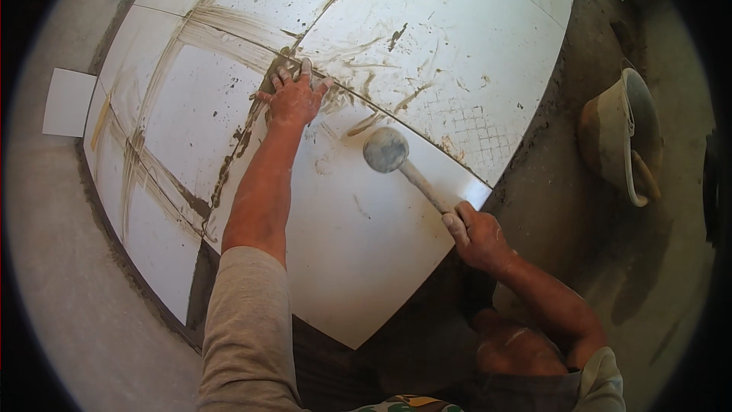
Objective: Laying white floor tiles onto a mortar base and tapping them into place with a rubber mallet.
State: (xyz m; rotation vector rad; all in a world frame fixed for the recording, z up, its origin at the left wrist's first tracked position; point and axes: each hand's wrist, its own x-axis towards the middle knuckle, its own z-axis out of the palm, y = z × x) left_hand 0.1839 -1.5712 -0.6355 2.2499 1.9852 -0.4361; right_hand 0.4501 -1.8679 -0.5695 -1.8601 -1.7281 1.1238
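Note:
My left hand lies with fingers spread at the far corner of a large white floor tile, where several tiles meet. Grey mortar smears the joint around its fingertips. In my right hand is the wooden handle of a mallet with a round grey head. The mallet head is over the same tile, right of my left forearm; whether it touches the surface I cannot tell. Dusty marks cover both hands. Beyond the joint lies another white tile with smears and a scratched grid pattern.
A mortar-stained bucket stands tilted on the bare floor at the right. Small white tile pieces stick out along the left wall edge. A thin yellowish strip lies near them. My bent knee is below my right forearm.

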